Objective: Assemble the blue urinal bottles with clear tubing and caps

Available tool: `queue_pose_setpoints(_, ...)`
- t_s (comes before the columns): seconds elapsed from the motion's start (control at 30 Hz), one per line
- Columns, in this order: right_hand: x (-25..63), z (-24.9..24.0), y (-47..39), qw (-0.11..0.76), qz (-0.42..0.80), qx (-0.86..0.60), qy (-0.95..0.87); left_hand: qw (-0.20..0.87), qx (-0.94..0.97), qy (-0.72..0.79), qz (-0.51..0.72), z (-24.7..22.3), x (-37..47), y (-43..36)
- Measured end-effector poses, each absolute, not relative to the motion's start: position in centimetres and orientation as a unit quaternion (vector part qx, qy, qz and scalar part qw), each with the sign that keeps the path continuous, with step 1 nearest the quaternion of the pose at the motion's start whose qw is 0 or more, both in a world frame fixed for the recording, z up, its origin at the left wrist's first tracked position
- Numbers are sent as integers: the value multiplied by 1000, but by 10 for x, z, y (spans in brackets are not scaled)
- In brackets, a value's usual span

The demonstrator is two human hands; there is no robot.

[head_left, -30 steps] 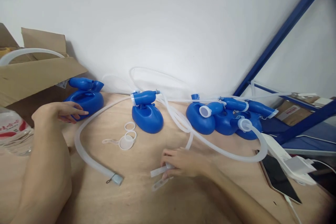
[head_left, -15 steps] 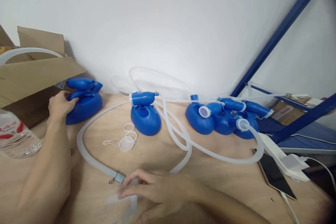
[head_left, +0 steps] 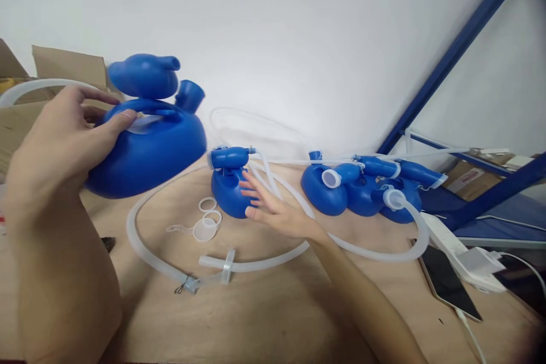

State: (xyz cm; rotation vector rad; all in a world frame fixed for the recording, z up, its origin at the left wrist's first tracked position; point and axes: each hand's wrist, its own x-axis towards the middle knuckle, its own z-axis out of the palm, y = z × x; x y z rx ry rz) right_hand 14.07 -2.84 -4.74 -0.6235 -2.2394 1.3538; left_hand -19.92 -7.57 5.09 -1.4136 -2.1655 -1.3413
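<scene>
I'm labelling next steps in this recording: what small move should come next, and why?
Probably the right hand should reach left to steady the rounded blue plastic bottle with a handle opening: the left hand alone grips it, tilted and apparently clear of the pale wooden tabletop, while the right hand is open and seems to hold nothing.

White wall (head_left: pixel 273 40), blue rack (head_left: pixel 452 61), apparently metal.

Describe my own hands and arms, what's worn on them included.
Your left hand and right hand are bare, with no glove, ring or watch in view. Your left forearm and right forearm show no sleeve, bracelet or clear marking.
</scene>
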Motion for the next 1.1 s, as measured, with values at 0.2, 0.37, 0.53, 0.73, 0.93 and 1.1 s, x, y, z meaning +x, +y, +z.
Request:
queue_pose_setpoints(0.2,134,-35,-38,428,490,-238,-721,-46,-639,-636,-430,56,-139,-94)
queue_pose_setpoints(0.37,147,-31,-23,412,508,-283,-701,-226,-715,-578,-322,42,-98,-76)
queue_pose_setpoints(0.53,156,-49,12,411,476,-310,-713,-274,-737,-544,-291,11,-67,-45)
queue_pose_setpoints(0.73,159,-75,38,447,360,-402,-713,-254,-739,-528,-332,-11,-39,-32)
queue_pose_setpoints(0.93,168,-87,52,468,421,-357,-690,-273,-736,-517,-340,-44,-30,-9)
queue_pose_setpoints(1.1,167,-91,51,482,438,-330,-683,-243,-758,-522,-308,-71,-19,2)
